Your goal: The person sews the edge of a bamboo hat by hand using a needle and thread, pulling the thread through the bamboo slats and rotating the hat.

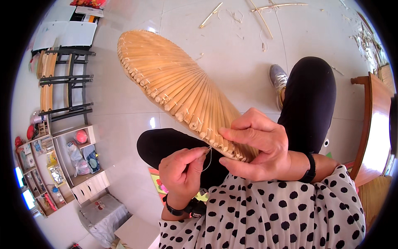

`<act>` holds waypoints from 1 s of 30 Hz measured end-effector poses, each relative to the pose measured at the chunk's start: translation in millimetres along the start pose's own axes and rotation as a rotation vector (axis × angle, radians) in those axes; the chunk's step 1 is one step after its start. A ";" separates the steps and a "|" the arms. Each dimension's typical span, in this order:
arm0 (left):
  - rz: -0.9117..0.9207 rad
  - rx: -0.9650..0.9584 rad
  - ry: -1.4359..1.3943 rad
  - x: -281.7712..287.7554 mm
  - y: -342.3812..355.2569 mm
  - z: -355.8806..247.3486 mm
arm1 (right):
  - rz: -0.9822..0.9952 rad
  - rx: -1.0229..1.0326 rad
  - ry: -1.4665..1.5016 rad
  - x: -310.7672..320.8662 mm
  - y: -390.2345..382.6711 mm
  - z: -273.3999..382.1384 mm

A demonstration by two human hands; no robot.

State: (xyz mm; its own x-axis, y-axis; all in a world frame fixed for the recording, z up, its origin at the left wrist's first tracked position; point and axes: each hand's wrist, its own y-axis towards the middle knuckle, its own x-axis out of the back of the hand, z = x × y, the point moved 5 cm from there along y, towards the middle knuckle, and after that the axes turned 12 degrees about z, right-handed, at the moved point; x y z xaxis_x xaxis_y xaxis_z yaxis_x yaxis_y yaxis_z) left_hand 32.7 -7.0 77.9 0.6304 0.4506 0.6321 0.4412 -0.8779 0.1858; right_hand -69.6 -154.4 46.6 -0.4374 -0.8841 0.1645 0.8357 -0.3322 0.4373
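Note:
A tan woven palm-leaf fan [174, 83], with folded ribs and small pale stitches along its rim, slants over my lap. My right hand [259, 147] is closed on the fan's lower right end, thumb and fingers wrapped across the rim. Beside it, just below the rim, my left hand [182, 170] pinches a thin pale thread [206, 162] that hangs in a loop from the fan's edge; whether a needle is also between those fingers is too small to tell.
The tiled floor [236, 50] holds scattered strips [261, 18]. Shelves with bags [83, 159], folded black-framed furniture [74, 83] and a covered box [101, 216] line the left. A wooden table [365, 137] is at the right, near my bent knees.

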 end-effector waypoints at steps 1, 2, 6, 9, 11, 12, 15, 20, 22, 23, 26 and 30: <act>0.001 0.003 -0.005 -0.4 -0.1 0.2 | -0.006 0.002 0.006 0.2 0.1 -0.5; 0.002 0.006 -0.010 -0.7 0.0 0.6 | -0.012 0.004 0.012 0.4 0.1 -1.0; -0.003 0.009 -0.004 -1.3 1.6 -0.4 | -0.013 0.006 0.021 0.3 0.1 -2.6; -0.007 -0.002 0.027 0.0 2.7 -2.1 | -0.015 0.019 0.025 -0.6 0.9 -3.1; 0.000 0.005 0.036 0.4 3.5 -3.2 | -0.016 0.015 0.025 -0.5 1.3 -2.4; 0.003 0.009 0.041 0.8 3.8 -3.9 | -0.017 0.014 0.020 -0.4 1.4 -1.9; 0.026 0.017 0.074 1.5 7.4 -6.9 | -0.027 0.014 0.009 0.7 1.6 -1.5; 0.049 0.016 0.085 0.3 16.3 -15.8 | -0.053 0.033 0.016 0.9 0.1 -1.1; 0.072 0.045 0.092 0.4 17.4 -16.5 | -0.052 0.047 0.003 -0.2 0.0 -1.3; 0.083 0.065 0.101 1.4 17.2 -16.1 | -0.052 0.053 -0.003 -0.7 0.1 -1.5; 0.084 0.102 0.075 1.6 15.1 -14.6 | -0.048 0.046 0.025 -2.4 -1.3 -0.9; 0.030 0.164 -0.015 -1.1 11.1 -12.8 | -0.042 0.002 0.029 0.5 -1.5 1.3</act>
State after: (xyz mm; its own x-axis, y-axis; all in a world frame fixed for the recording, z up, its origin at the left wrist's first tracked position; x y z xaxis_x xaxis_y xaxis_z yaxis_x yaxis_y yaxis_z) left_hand 28.7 -19.3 88.9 0.6537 0.4277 0.6243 0.5193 -0.8536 0.0411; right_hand -71.5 -153.9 47.1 -0.4620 -0.8786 0.1208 0.8163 -0.3680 0.4452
